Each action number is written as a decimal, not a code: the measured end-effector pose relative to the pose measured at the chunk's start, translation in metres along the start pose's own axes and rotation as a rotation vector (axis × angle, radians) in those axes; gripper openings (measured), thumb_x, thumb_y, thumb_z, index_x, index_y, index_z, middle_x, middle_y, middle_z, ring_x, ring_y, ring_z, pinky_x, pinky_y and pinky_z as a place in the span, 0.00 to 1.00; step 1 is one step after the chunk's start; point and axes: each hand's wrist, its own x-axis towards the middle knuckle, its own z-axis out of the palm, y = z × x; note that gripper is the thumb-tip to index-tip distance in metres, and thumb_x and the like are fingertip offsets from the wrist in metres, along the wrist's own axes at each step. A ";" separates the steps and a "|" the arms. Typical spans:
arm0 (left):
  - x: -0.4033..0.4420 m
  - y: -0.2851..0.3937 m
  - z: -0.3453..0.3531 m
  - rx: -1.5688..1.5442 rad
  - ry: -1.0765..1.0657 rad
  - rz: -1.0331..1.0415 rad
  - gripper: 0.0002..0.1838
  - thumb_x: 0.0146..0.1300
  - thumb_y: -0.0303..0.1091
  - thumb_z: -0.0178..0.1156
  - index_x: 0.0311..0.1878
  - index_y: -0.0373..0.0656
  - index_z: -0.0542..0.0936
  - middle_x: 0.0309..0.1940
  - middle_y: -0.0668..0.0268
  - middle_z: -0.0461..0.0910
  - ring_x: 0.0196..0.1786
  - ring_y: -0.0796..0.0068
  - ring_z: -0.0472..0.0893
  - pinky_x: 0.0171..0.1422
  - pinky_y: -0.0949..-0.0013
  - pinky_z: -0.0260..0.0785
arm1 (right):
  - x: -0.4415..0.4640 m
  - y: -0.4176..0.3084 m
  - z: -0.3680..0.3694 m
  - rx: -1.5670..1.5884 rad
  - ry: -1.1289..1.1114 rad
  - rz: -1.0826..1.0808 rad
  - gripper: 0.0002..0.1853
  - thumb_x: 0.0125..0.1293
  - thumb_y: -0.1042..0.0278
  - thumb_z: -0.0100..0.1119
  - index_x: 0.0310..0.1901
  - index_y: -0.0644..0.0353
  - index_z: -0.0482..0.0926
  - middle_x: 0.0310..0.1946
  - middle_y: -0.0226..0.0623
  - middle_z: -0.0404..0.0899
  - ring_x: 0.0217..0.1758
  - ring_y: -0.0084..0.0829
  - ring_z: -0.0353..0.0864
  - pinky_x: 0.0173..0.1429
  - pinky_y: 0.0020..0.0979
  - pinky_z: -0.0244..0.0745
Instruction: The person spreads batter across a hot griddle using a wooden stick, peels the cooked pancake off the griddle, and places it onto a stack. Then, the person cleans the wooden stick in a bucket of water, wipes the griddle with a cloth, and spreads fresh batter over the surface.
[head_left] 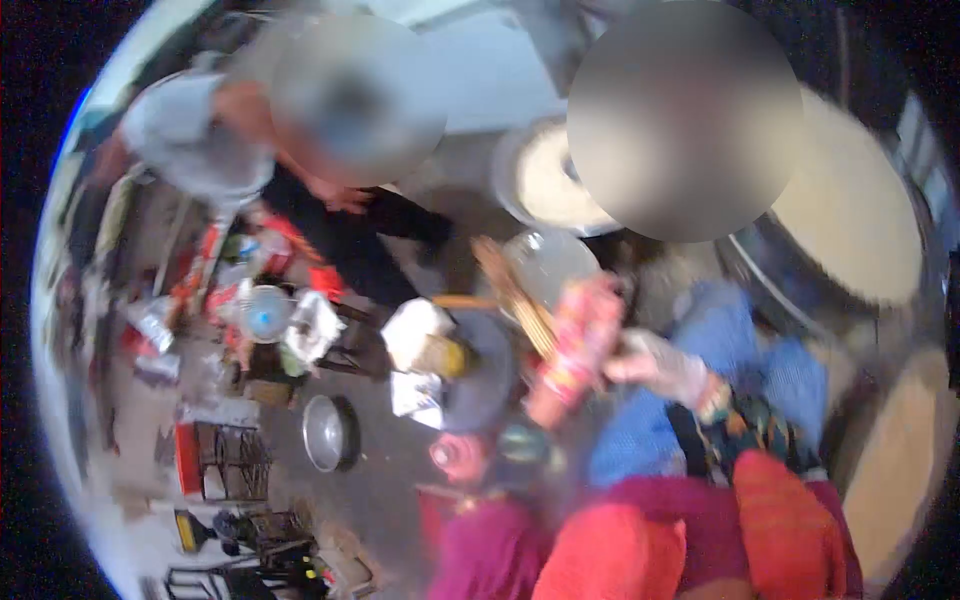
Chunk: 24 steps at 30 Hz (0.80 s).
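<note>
Roughly speaking, clutter filled the floor's left side, where a person (190,140) in a pale top and dark trousers bent near the upper edge. Below stood a black wire rack (235,465), and above it a pale bowl (266,312) with a blue centre. A metal basin (325,433) lay tilted farther right on the floor (385,480). Next came a dark round top (490,350); along its left rim sat a white bundle (415,332), a yellowish item (445,356) and a silvery packet (416,396). A bundle of wooden sticks (512,292) slanted past its upper right rim, just beside a metal bowl (552,262), its lower end by the left hand (580,325), apparently covered in pink floral cloth. The right hand (655,365), apparently in a pale covering, was close beside it; blur hid whether either hand was open or gripping anything. Blue fabric (715,325) bunched beyond, and a broad vessel (855,200) of pale contents stood at far right.
</note>
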 end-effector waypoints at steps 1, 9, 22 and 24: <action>0.001 0.000 -0.009 -0.104 -0.059 -0.087 0.19 0.66 0.42 0.50 0.52 0.39 0.74 0.44 0.59 0.76 0.47 0.64 0.75 0.54 0.65 0.67 | 0.005 0.006 0.008 0.095 0.049 -0.142 0.18 0.62 0.61 0.54 0.50 0.61 0.71 0.38 0.28 0.75 0.42 0.21 0.72 0.51 0.26 0.66; -0.049 -0.114 -0.009 -0.189 -0.131 -0.206 0.17 0.66 0.41 0.47 0.36 0.37 0.78 0.37 0.58 0.79 0.40 0.69 0.77 0.46 0.68 0.69 | 0.003 0.084 0.027 0.659 0.168 0.096 0.21 0.60 0.79 0.52 0.56 0.62 0.68 0.54 0.38 0.72 0.58 0.32 0.71 0.62 0.34 0.66; 0.068 -0.193 -0.088 -0.521 0.470 -0.383 0.23 0.68 0.56 0.42 0.33 0.46 0.73 0.26 0.69 0.71 0.28 0.76 0.68 0.30 0.72 0.64 | -0.074 -0.003 0.006 0.246 0.829 -0.066 0.16 0.63 0.71 0.50 0.52 0.66 0.72 0.39 0.40 0.79 0.36 0.27 0.80 0.43 0.28 0.75; 0.071 -0.196 -0.084 -0.403 0.389 -0.413 0.22 0.67 0.56 0.44 0.34 0.45 0.73 0.27 0.68 0.72 0.29 0.76 0.69 0.31 0.72 0.64 | -0.130 0.026 -0.009 0.042 1.112 -0.169 0.14 0.64 0.69 0.50 0.49 0.65 0.74 0.36 0.39 0.80 0.33 0.27 0.79 0.40 0.28 0.76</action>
